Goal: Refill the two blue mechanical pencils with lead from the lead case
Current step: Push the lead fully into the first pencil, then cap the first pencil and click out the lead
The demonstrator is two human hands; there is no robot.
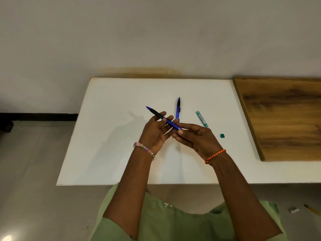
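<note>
One blue mechanical pencil [157, 113] with a black grip is held above the white table [107, 136], its tip pointing up and to the left. My left hand [156, 133] holds its barrel between the fingers. My right hand [194, 136] pinches its rear end. The second blue pencil [178, 108] lies on the table just behind my hands, tip pointing away from me. The teal lead case [201, 119] lies to the right of it, and its small teal cap [222, 135] lies apart, nearer to me.
A wooden board [284, 119] covers the table's right part. The wall stands right behind the table. On the floor at the lower right lie a small white object [293, 210] and a yellow pencil [312, 209].
</note>
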